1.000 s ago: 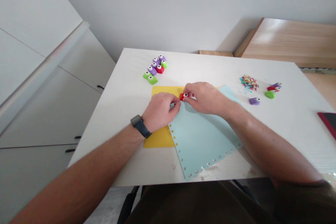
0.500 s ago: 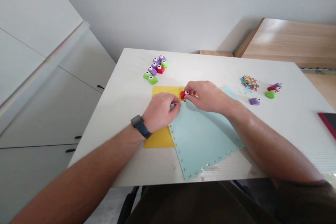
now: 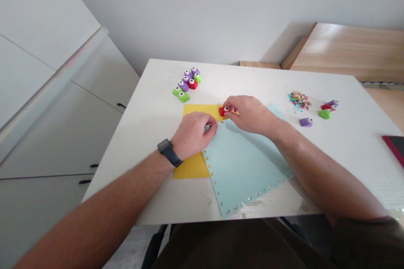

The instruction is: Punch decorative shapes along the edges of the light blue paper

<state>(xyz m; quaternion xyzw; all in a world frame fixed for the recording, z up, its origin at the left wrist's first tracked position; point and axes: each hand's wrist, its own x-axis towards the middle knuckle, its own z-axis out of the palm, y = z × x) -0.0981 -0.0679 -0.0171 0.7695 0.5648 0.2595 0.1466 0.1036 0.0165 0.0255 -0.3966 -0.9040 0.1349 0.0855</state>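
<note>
Between the thumb and fingers of my right hand [image 3: 248, 111] is a red craft punch [image 3: 223, 111] with a white button, just off the far edge of the light blue paper [image 3: 246, 164]. My left hand [image 3: 198, 132], a dark watch on its wrist, pinches the blue sheet at its far left corner. Small cut-out shapes run along the sheet's left and near edges, and one shows at the far edge beside the punch. Beneath the blue sheet lies a yellow sheet [image 3: 191, 168], showing at the left and behind.
Several purple, green and red punches [image 3: 186, 84] stand at the back left of the white table [image 3: 132, 134]. Paper confetti [image 3: 299, 100] is heaped at the right, near a purple punch [image 3: 306, 122] and a green punch [image 3: 325, 114]. A dark red-edged object [image 3: 394, 147] lies far right.
My right hand has shifted slightly away and to the right with the red punch, off the blue paper's edge. A cut-out now shows more clearly there. My left hand has stayed in place.
</note>
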